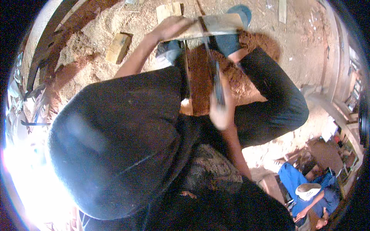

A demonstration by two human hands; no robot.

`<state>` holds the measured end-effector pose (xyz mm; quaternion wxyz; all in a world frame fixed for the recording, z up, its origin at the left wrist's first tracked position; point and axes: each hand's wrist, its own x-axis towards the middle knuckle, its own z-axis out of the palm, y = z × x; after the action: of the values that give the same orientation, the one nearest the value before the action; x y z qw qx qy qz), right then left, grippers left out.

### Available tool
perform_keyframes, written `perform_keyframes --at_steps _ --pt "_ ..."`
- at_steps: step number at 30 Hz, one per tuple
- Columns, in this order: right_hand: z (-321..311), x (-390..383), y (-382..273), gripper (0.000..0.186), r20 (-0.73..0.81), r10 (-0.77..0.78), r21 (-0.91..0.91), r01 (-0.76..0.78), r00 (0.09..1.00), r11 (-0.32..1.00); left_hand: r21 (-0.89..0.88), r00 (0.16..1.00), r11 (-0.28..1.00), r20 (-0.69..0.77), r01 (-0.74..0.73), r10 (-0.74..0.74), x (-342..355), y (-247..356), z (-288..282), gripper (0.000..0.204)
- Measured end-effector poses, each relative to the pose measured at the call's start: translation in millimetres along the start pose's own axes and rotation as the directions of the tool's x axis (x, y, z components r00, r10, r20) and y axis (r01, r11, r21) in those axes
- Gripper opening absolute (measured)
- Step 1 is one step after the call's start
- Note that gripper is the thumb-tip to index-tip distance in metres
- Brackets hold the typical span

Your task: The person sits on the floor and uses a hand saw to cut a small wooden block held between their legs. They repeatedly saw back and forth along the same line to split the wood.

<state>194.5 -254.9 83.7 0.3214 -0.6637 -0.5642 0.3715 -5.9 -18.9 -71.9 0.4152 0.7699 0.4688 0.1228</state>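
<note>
A thick wooden block [224,24] lies crosswise at the top of the head view, close to my feet. My left hand [175,27] grips its left end, palm down, fingers along the top. In my right hand [222,109] is the dark handle of a handsaw [209,57], held between my knees. Its narrow blade, seen nearly edge-on, crosses the block near the middle and runs out past the far side. The right hand is smeared by motion, but its fingers are wrapped round the handle. How deep the blade sits in the wood cannot be made out.
Two short wood offcuts, one loose block [118,47] and another block [169,12], lie on the sawdust-covered ground. My black-trousered knee [293,104] bends out to the right. A person in blue [296,181] sits at the lower right. Curved dark timber [42,50] stands at the left.
</note>
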Motion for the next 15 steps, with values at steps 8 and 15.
perform_keyframes --at_steps 8,15 --pt "19.3 48.4 -0.9 0.051 0.005 0.056 0.099 -0.056 0.998 0.993 0.548 0.993 0.828 -0.075 0.118 -0.092 -9.2 43.6 9.3 0.097" --pt "-17.8 -25.3 4.5 0.058 0.037 0.07 -0.134 -0.065 0.997 0.989 0.555 0.989 0.819 -0.065 0.148 -0.134 -5.3 47.5 7.0 0.094"
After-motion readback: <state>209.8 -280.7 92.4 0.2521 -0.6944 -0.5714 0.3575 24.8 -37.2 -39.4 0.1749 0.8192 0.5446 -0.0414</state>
